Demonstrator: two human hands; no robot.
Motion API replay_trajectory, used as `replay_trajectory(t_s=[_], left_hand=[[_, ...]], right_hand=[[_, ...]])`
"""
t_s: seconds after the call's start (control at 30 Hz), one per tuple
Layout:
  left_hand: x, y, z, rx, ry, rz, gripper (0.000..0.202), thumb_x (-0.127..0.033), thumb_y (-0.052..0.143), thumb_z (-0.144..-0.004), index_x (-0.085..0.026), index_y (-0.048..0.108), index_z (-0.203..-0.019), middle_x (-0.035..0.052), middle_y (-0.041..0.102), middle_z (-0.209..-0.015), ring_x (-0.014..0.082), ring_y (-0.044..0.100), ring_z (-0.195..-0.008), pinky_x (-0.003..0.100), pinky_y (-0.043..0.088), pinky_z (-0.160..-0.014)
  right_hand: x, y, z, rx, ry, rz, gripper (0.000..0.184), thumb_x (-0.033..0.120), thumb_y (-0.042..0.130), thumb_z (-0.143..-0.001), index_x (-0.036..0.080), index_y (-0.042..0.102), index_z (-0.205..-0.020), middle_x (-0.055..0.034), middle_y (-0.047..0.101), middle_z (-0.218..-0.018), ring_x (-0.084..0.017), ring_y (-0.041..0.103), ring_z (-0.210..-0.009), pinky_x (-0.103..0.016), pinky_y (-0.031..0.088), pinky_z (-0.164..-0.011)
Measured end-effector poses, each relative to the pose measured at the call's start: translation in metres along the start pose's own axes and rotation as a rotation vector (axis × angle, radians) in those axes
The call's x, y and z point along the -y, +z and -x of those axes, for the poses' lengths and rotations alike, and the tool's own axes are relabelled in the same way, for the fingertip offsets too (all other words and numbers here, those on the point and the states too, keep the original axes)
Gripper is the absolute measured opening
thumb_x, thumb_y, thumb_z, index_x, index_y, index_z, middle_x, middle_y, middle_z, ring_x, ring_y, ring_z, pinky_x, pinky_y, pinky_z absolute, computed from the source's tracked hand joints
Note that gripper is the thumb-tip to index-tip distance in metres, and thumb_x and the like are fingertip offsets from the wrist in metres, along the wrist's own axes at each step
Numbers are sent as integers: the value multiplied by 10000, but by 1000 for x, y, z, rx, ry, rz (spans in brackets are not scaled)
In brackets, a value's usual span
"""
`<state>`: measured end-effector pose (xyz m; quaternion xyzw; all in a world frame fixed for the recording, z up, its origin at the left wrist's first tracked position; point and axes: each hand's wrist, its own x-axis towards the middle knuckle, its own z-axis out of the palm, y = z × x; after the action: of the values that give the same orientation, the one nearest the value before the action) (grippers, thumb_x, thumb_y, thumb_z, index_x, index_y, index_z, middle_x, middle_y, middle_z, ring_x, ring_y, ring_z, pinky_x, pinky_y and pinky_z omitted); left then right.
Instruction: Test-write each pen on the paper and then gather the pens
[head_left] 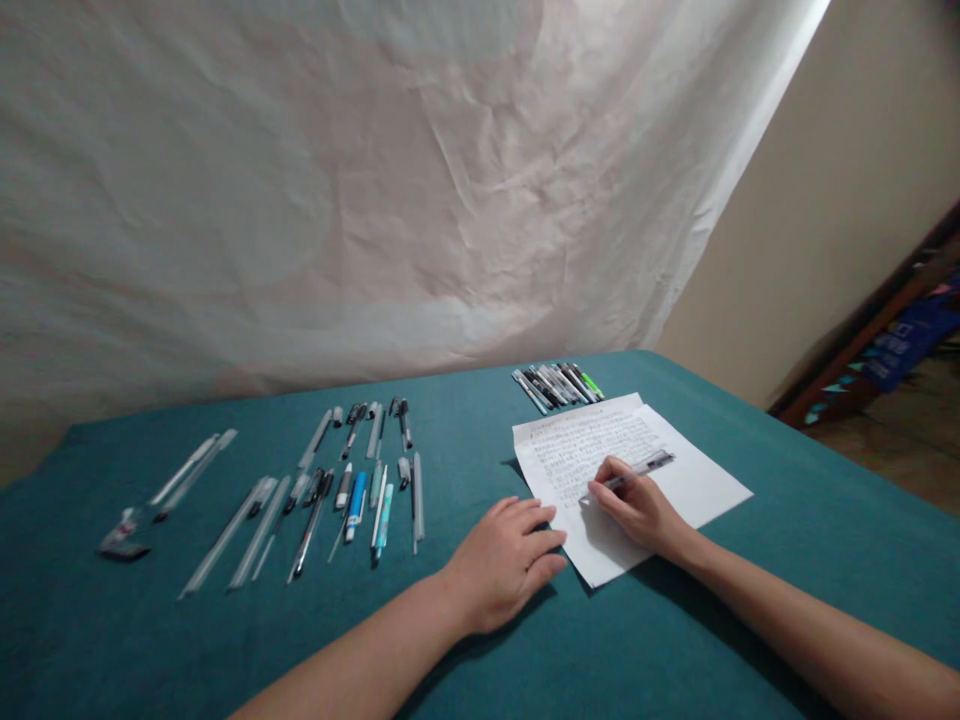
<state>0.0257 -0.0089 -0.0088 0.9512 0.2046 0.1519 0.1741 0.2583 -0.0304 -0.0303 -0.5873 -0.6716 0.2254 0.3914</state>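
Note:
My right hand (634, 505) is closed around a clear-barrelled pen (651, 464), its tip down on a white sheet of paper (577, 540). Rows of dark handwriting cover the upper part of that sheet, and a second white sheet (705, 480) lies partly beneath it. Flat on the table, my left hand (506, 560) rests with its fingers spread, the fingertips at the left edge of the written sheet. Nothing is held in it. The pen's tip is partly hidden by my fingers.
Pen barrels, caps and refills lie in loose rows on the left, among them a blue pen (356, 505) and a turquoise pen (384, 522). A row of pens (556, 388) lies behind the paper. A small clear item (124, 538) sits far left on the green tablecloth (247, 650).

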Motion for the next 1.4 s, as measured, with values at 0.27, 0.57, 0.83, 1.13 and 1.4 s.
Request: replay_trajectory(t_s=[0.27,0.57,0.83,1.13,1.4], left_hand=[[0,0,-1,0,-1,-2,356,-382,300,-882,-259,521,-1132,38,478,-1243,201,389,-1161,406,252,-981],[0,0,-1,-8,-2,-8,357,-381,297,-882,-259,526,-1129,43,482,-1239,203,394,-1157,404,262,-971],[-1,-1,-1,-10,2,-11,352,-376,308,-880,-257,528,-1128,44,486,-1236,202,396,-1156,402,267,-971],[0,0,-1,-1,3,-11,361,-384,294,-883,-258,521,-1135,43,477,-1245,203,391,-1161,417,259,-977],[1,1,-1,-4,2,-5,353,-377,311,-880,-256,519,-1138,44,479,-1245,205,385,-1168,413,261,-978]], right_hand=[[1,-2,-1,-8,-46,50,153,268,443,-803,189,441,-672,26,439,-596,-116,425,-551,-238,345,-522],[2,-2,-1,-17,-30,56,158,284,432,-809,191,432,-681,24,441,-593,-120,432,-555,-239,353,-524],[-1,-2,-1,-18,-33,66,146,292,447,-796,194,441,-689,20,454,-588,-124,429,-559,-239,353,-514],[0,-1,-1,-36,-14,52,156,289,439,-802,193,428,-679,35,424,-575,-110,409,-521,-234,341,-504],[1,-1,0,-40,-13,61,147,288,440,-798,193,430,-686,27,440,-575,-116,421,-539,-233,348,-509]])
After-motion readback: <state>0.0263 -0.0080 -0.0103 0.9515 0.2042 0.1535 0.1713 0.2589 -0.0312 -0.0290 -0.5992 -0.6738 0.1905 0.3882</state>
